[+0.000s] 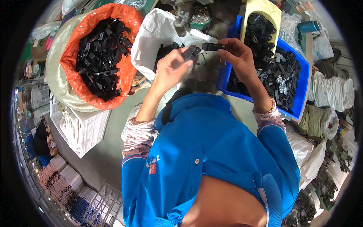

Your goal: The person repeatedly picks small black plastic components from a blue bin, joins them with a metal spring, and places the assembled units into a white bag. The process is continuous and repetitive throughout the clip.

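Observation:
Both hands are raised in front of my chest, close together. In my left hand (172, 70) a black plastic part (191, 52) with rounded ends is gripped between thumb and fingers. My right hand (239, 56) pinches a small black block-like piece (211, 47). The two parts point toward each other, and a narrow gap seems to lie between them. Behind my left hand gapes a white sack (145, 39) with black parts inside. A metal machine spindle (180, 27) stands just beyond the hands.
An orange-lined sack (70, 58) full of long black parts stands at left, beside a white plastic crate (94, 126). At right, a blue bin (305, 85) holds many small black pieces, with a yellow tray (274, 15) over its far end. A green container (200, 25) sits behind.

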The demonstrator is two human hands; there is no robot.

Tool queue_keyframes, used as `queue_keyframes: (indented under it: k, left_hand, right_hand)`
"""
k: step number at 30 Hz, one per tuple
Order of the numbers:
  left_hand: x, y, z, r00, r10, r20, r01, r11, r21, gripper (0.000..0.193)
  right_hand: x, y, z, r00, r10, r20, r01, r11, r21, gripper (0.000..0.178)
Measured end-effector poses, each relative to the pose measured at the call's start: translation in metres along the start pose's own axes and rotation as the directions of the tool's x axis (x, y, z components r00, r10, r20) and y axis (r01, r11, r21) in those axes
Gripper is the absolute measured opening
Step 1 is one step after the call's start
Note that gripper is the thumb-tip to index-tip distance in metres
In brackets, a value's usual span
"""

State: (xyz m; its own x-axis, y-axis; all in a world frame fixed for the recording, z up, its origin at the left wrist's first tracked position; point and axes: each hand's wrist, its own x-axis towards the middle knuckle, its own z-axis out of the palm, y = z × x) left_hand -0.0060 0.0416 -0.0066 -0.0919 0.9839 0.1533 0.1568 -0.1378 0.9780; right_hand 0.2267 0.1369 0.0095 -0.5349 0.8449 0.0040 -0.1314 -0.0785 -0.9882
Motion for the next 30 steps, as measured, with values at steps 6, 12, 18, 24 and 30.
queue_keyframes:
  k: [6, 12, 18, 24, 30]
  left_hand:
    - [0.006, -0.006, -0.024, 0.999, 0.041, 0.003, -0.042, 0.998, 0.046, 0.025]
    - [0.022, -0.011, -0.047, 0.992, 0.066, 0.104, -0.075, 0.994, 0.081, 0.025]
    - [0.044, -0.013, -0.059, 0.975, 0.133, 0.18, -0.167, 0.968, 0.188, 0.028]
    - [0.07, -0.013, -0.077, 0.923, 0.288, 0.255, -0.368, 0.852, 0.371, 0.018]
    - [0.102, 0.001, -0.096, 0.869, 0.362, 0.336, -0.488, 0.738, 0.466, 0.021]
  right_hand:
    - [0.02, 0.001, 0.03, 0.999, -0.036, 0.005, 0.036, 0.999, 0.01, 0.021]
    - [0.035, -0.005, 0.046, 0.997, -0.064, -0.04, 0.054, 0.974, -0.218, 0.022]
    - [0.051, -0.006, 0.051, 0.991, -0.128, 0.044, 0.134, 0.887, -0.442, 0.026]
    - [0.068, 0.011, 0.057, 0.996, -0.092, -0.021, 0.082, 0.957, -0.279, 0.022]
    - [0.093, 0.025, 0.069, 0.956, -0.269, -0.116, 0.229, 0.932, -0.28, 0.021]
